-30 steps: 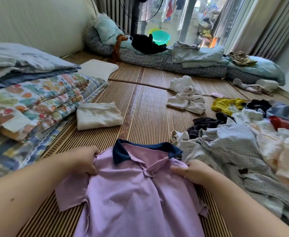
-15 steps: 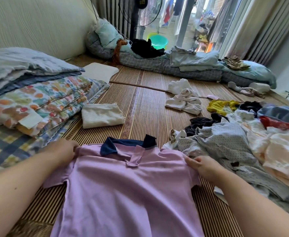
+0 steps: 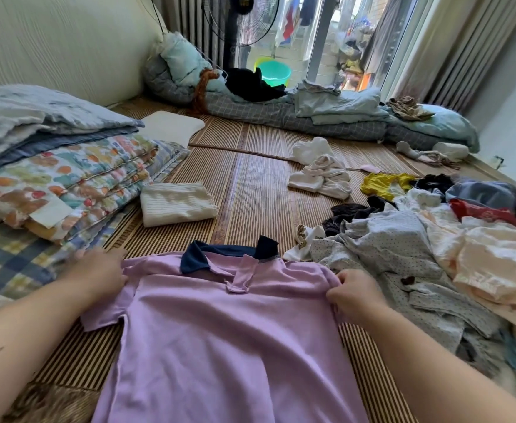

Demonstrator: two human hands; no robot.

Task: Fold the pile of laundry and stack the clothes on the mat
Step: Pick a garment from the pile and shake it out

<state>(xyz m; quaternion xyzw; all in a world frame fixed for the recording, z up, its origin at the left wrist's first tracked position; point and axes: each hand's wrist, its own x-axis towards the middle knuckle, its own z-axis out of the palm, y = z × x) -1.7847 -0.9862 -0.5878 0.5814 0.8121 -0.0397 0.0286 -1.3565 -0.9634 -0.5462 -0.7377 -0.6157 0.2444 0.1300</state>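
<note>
A lilac polo shirt [image 3: 220, 331] with a navy collar lies spread flat, front up, on the striped bamboo mat [image 3: 256, 190] right before me. My left hand [image 3: 97, 273] grips its left shoulder seam. My right hand [image 3: 354, 293] pinches the right shoulder. A loose pile of laundry [image 3: 418, 254] sprawls to the right, touching the shirt's right side. One folded cream striped garment [image 3: 175, 203] rests on the mat ahead and to the left.
Folded quilts [image 3: 52, 178] are stacked at the left. Crumpled white clothes [image 3: 320, 175] and a yellow garment [image 3: 382, 184] lie further out. Rolled bedding [image 3: 296, 114], a standing fan [image 3: 244, 19] and a green basin [image 3: 273, 73] line the far end by the glass door.
My hands moved apart from the collar to the shoulders, pulling the polo shirt wide and flat on the mat. The collar now lies further from me.
</note>
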